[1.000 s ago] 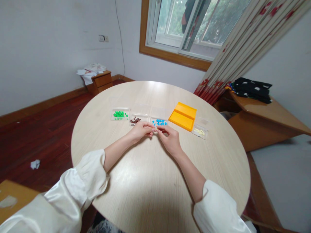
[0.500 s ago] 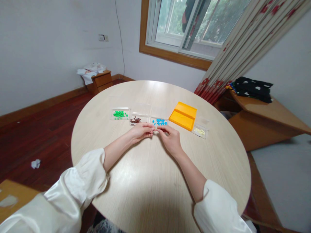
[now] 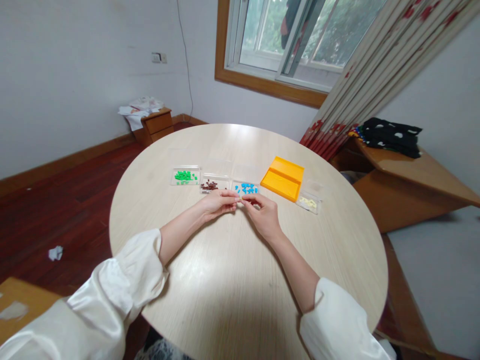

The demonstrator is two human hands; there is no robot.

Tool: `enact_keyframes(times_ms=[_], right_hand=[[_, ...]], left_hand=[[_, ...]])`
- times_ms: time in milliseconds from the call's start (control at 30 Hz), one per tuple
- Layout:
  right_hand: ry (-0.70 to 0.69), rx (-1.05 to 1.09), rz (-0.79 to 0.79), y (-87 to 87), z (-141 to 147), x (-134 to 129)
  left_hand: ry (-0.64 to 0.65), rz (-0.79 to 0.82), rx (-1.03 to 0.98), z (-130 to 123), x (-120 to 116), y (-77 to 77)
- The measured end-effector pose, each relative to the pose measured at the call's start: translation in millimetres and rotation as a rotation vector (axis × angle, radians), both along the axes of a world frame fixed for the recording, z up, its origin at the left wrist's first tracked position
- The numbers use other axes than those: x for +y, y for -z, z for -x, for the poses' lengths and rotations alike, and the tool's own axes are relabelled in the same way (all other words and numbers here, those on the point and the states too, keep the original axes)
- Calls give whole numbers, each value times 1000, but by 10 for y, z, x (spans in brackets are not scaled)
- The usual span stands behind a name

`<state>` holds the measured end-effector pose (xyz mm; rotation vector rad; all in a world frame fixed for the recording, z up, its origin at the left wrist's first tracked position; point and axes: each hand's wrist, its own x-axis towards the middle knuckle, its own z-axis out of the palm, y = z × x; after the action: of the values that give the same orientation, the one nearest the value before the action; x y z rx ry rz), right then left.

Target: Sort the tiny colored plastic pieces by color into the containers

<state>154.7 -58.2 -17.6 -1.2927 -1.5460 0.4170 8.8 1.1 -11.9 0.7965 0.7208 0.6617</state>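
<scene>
My left hand (image 3: 220, 204) and my right hand (image 3: 263, 215) meet fingertip to fingertip above the middle of the round table (image 3: 225, 290). Both are closed in a pinch. Whatever lies between the fingertips is too small to make out. Just beyond the fingers stands a clear box of small blue pieces (image 3: 247, 188). Behind my left hand is another clear box, with brown pieces (image 3: 210, 185) in it. Farther left, a third one holds green pieces (image 3: 184, 176).
An open yellow case (image 3: 282, 183) lies right of the blue pieces. Beside it is a clear box with pale yellow pieces (image 3: 308, 202). A wooden cabinet (image 3: 405, 187) with black cloth (image 3: 392, 137) stands at the right, and a small drawer unit (image 3: 157, 122) at the back left.
</scene>
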Motion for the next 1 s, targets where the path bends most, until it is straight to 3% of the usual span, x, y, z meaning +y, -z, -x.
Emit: enact_keyframes(times_ms=[667,1000], right_hand=[[-4,-15,-6,-2,1,2],[-18,-43,-45,-19,6,-9]], left_hand=[[58,-31,-86,34,23,113],[87,-15,-113,35,15,99]])
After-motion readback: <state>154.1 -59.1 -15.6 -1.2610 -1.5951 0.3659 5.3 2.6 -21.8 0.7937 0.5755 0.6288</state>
